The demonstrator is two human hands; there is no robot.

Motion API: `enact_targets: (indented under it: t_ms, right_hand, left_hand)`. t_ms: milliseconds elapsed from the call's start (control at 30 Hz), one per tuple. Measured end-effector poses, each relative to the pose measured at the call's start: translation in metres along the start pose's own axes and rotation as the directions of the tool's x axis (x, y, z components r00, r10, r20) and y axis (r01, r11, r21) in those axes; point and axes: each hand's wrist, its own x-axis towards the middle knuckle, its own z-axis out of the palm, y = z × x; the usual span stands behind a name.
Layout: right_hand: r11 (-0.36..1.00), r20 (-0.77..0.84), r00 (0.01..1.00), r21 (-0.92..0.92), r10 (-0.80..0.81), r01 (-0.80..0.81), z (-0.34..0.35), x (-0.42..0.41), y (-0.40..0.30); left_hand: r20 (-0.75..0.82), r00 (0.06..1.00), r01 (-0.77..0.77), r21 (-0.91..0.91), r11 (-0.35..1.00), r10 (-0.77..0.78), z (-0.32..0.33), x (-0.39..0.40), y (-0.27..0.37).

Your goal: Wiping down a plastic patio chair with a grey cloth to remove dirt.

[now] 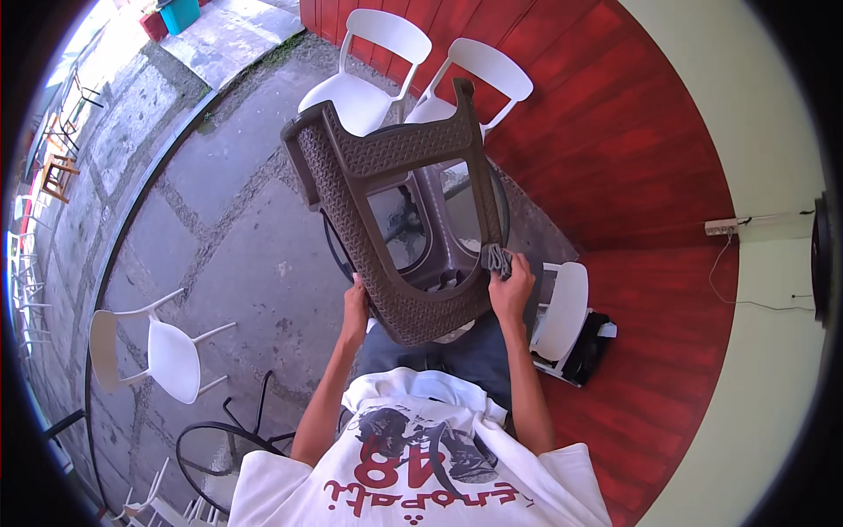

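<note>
A brown plastic chair with a woven rattan pattern is in front of me, turned so that its legs point away. Through its openings a round glass tabletop with a black rim shows beneath it. My left hand grips the chair's left edge, its fingers partly hidden. At the right edge, my right hand holds a crumpled grey cloth against the brown plastic. My lap is partly hidden below the chair.
Two white chairs stand beyond the table by a red wooden wall. Another white chair, with a black item behind it, is at my right. On the left are a white chair and a black-rimmed glass table on the stone floor.
</note>
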Motion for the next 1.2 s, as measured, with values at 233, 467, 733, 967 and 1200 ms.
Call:
enact_targets:
  t_ms: [233,467,733,967,1200]
  right_hand:
    - [0.981,0.137,0.990,0.195,-0.025,-0.002,-0.015,-0.106,-0.060]
    - [0.993,0.053,0.998,0.120,-0.022,0.015,-0.015,-0.105,-0.037]
    - [0.957,-0.021,0.989,0.257,0.148,-0.137,-0.014,-0.073,0.004]
    - [0.942,0.182,0.983,0.321,0.034,-0.093,-0.025,-0.091,-0.002]
    - [0.968,0.112,0.993,0.242,0.035,-0.061,-0.017,-0.067,-0.015]
  left_hand:
    - [-0.019,0.999,0.038,0.170,0.985,-0.036,0.001,-0.010,0.026]
    - [0.077,0.996,0.037,0.054,0.998,-0.041,-0.019,0.007,0.013]
    - [0.093,0.992,-0.075,-0.073,0.995,0.082,-0.028,0.006,0.017]
    - [0.016,0.999,-0.031,-0.057,0.998,0.032,-0.045,0.017,0.025]
    - [0.109,0.994,-0.029,0.048,0.998,0.023,-0.069,0.026,0.039]
